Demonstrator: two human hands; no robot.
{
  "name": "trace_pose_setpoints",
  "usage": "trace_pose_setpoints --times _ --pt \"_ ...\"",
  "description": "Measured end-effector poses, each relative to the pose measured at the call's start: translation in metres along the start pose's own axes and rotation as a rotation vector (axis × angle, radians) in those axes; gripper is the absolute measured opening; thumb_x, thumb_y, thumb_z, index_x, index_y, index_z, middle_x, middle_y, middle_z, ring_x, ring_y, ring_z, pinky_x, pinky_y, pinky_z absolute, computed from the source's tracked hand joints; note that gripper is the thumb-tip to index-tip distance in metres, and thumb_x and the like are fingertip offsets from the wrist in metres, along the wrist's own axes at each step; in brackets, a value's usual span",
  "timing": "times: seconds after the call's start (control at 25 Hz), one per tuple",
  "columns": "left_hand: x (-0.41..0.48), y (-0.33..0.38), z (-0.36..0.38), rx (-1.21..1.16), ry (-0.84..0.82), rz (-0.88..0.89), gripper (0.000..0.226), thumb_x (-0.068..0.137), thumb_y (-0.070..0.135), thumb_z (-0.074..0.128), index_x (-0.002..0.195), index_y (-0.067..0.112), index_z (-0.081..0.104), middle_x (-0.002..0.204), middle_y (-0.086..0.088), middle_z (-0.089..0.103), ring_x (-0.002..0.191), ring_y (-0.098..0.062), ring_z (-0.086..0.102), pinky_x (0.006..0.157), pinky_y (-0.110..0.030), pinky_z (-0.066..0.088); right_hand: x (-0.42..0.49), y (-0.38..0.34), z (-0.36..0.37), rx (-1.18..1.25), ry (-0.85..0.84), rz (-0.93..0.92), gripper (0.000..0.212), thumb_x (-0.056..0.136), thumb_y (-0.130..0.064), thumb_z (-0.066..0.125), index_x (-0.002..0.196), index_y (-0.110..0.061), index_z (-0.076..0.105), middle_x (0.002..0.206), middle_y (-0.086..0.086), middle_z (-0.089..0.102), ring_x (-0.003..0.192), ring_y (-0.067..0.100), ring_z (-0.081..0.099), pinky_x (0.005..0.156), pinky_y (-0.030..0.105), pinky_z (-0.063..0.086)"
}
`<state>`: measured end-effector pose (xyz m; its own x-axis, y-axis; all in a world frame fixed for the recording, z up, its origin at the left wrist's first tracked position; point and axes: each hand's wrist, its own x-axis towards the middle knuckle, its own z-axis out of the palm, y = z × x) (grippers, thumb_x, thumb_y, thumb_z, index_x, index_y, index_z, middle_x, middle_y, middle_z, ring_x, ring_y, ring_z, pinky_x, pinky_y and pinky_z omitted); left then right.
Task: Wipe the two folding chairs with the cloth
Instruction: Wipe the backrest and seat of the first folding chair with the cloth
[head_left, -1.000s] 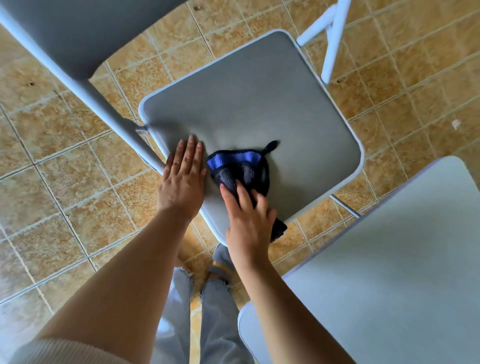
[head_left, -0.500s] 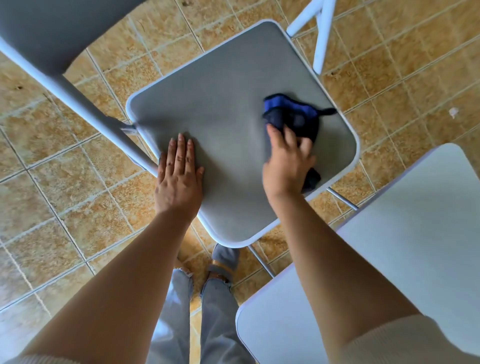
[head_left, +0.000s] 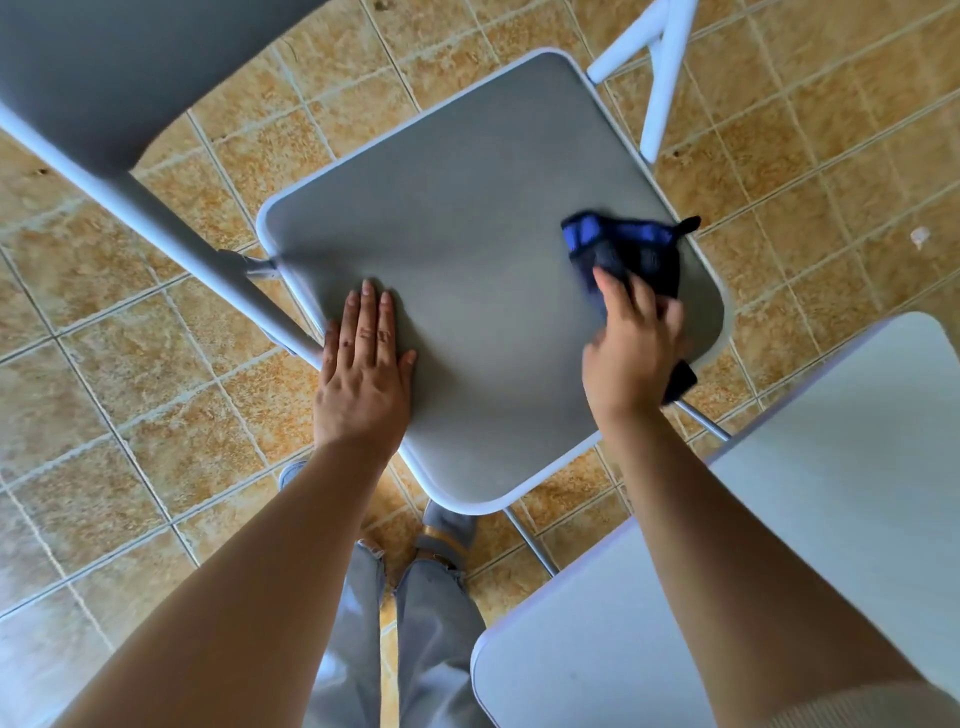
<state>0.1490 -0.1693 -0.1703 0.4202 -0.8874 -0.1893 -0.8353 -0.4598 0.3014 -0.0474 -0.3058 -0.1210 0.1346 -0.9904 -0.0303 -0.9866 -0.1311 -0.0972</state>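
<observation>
I see the left hand (head_left: 363, 374) lying flat on the grey seat (head_left: 467, 249) of the first folding chair, near its left edge and next to the chair's leg bar (head_left: 171, 228). Its fingers are straight and close together, and the thumb sticks out to the side. It has stayed in that spot the whole last second. The right hand (head_left: 631, 358) presses down on the dark blue cloth (head_left: 623, 244). Its fingers (head_left: 609, 288) lie on top of the cloth. They are blurry, so I cannot tell if the far ones curl. A second ago the cloth was close to the left hand, by the near edge of the seat. Half a second ago it was already across on the right side. Now it sits by the right corner, and one end pokes out under the palm, past the seat edge. The second folding chair (head_left: 805, 519) shows its pale seat at the lower right. Nothing touches it. Under both chairs is the brown tile floor (head_left: 130, 364).
</observation>
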Motion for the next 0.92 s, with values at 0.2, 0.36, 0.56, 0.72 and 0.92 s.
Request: trace_pose_setpoints --times 0.2,0.36,0.56,0.72,0.92 --pt "-0.001 -0.001 -0.002 0.019 -0.025 -0.002 0.059 0.101 0.036 0.023 0.153 0.011 0.007 0.161 -0.005 0.004 0.148 -0.016 0.000 0.121 -0.037 0.006 0.019 -0.075 0.014 0.013 -0.078 -0.300 0.063 0.070 -0.008 0.061 0.127 -0.034 0.055 0.130 -0.004 0.056 0.104 0.035 0.050 0.075 0.046 0.041" --pt "-0.003 0.003 -0.006 0.020 -0.031 -0.032 0.061 0.099 0.038 0.019 0.153 0.011 0.008 0.161 -0.005 0.004 0.148 -0.015 0.000 0.121 -0.034 0.003 -0.036 -0.044 0.011 -0.029 -0.106 -0.514 0.065 0.073 -0.004 0.054 0.129 -0.036 0.052 0.133 -0.008 0.054 0.110 0.030 0.050 0.072 0.042 0.040" --pt "-0.023 0.006 -0.001 0.015 -0.008 -0.032 0.062 0.099 0.036 0.028 0.153 0.011 0.012 0.160 -0.006 0.009 0.148 -0.016 0.003 0.120 -0.031 0.000 -0.009 -0.004 0.003 0.039 -0.003 -0.150 0.064 0.075 -0.002 0.044 0.132 -0.029 0.052 0.133 0.000 0.055 0.107 0.034 0.046 0.079 0.051 0.045" --pt "-0.038 0.003 -0.001 0.024 -0.029 -0.011 0.062 0.099 0.036 0.029 0.153 0.011 0.011 0.161 -0.005 0.008 0.148 -0.016 0.003 0.119 -0.034 0.005 0.047 -0.070 0.013 0.080 -0.063 -0.080 0.067 0.074 -0.001 0.060 0.133 -0.031 0.050 0.136 -0.003 0.051 0.115 0.035 0.042 0.083 0.050 0.040" --pt "-0.047 -0.009 -0.014 0.031 -0.019 -0.027 0.059 0.100 0.035 0.026 0.152 0.009 0.013 0.160 -0.005 0.008 0.148 -0.015 0.003 0.120 -0.033 0.002 0.026 -0.138 0.027 0.002 -0.197 -0.491 0.063 0.079 -0.006 0.056 0.133 -0.038 0.048 0.139 -0.010 0.047 0.118 0.030 0.041 0.084 0.047 0.039"
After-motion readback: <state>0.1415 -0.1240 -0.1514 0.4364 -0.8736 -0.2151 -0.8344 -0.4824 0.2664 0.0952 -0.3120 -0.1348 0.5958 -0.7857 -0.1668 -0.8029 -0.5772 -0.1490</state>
